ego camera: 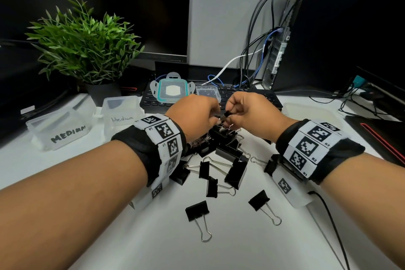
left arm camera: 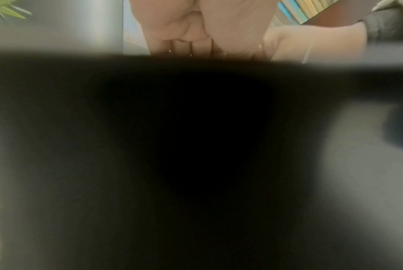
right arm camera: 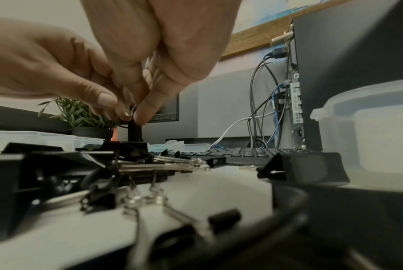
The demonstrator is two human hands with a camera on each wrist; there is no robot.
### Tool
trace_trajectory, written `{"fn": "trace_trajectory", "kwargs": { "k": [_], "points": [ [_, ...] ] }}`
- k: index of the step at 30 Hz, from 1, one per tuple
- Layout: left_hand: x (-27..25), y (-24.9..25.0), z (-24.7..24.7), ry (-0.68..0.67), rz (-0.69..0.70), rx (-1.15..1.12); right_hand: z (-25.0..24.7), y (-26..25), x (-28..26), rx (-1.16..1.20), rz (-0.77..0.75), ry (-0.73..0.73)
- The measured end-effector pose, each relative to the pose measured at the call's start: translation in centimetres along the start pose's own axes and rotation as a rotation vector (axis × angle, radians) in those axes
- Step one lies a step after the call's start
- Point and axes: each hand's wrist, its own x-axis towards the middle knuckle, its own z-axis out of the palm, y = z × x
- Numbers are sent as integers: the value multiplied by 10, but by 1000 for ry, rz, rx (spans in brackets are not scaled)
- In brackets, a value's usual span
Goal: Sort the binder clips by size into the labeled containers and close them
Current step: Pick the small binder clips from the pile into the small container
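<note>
A heap of black binder clips (ego camera: 221, 149) of mixed sizes lies on the white desk between my wrists. Above its far end both hands meet. My right hand (ego camera: 230, 116) pinches a small black clip (ego camera: 227, 113) by its wire handles; in the right wrist view that small clip (right arm camera: 134, 131) hangs upright under the right hand (right arm camera: 132, 115). My left hand (ego camera: 217, 117) has its fingers curled in, and its thumb and fingertips pinch the same clip's handles, left hand (right arm camera: 112, 107). The left wrist view is mostly dark, showing only the curled left hand (left arm camera: 196, 47).
Two clear tubs marked Medium (ego camera: 59, 130) (ego camera: 122, 114) stand at the left beside a potted plant (ego camera: 87, 46). A teal-rimmed lid (ego camera: 173, 91) and a small clear box (ego camera: 208, 92) rest on a keyboard (ego camera: 252, 96). A large translucent container (ego camera: 306, 112) and a computer tower (ego camera: 328, 33) stand at the right.
</note>
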Motion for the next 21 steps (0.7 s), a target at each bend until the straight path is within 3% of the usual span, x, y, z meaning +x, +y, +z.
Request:
{"fn": "trace_trajectory", "kwargs": {
  "k": [8, 15, 21],
  "points": [
    [-1, 0, -1, 22, -7, -1, 11, 0, 3, 76, -38, -17],
    [-6, -31, -18, 24, -97, 192, 8, 4, 5, -411, -35, 20],
    [-33, -63, -48, 25, -232, 423, 11, 8, 6, -723, 152, -221]
  ]
}}
